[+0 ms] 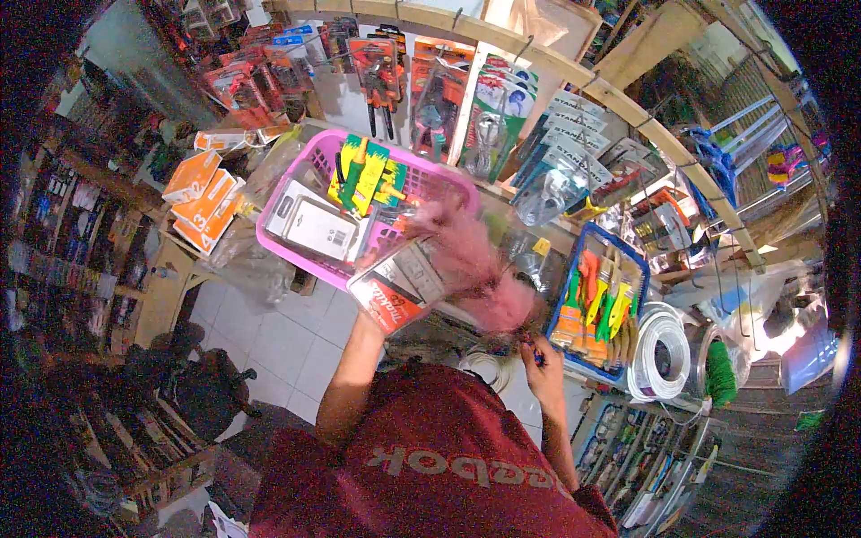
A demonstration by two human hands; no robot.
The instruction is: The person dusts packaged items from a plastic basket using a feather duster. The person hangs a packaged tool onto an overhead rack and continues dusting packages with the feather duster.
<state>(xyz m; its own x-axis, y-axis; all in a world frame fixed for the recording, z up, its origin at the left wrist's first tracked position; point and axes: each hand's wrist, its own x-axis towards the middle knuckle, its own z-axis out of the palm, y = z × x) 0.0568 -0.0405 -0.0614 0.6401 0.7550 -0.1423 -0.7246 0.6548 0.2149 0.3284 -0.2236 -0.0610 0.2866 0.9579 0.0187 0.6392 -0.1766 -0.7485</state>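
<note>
My left hand [367, 321] holds a flat Makita package [399, 285] with a clear front and a red-and-black label; most of the fingers are hidden behind it. In my right hand [543, 366] is the dark handle of a pink feather duster [489, 273], gripped in closed fingers. The duster's fluffy head is smeared by motion and reaches over the package's right side and the basket's edge. Just beyond the package stands a pink plastic basket [278, 235] holding a white-backed blister pack [316, 224] and green-and-yellow carded tools [363, 175].
A blue tray [587, 233] of paintbrushes [599, 309] stands at the right, beside coiled white cable [661, 350]. Orange boxes [204, 202] sit left of the basket. Carded tools [377, 76] and Standard packs [574, 134] hang along a wooden rail [619, 97].
</note>
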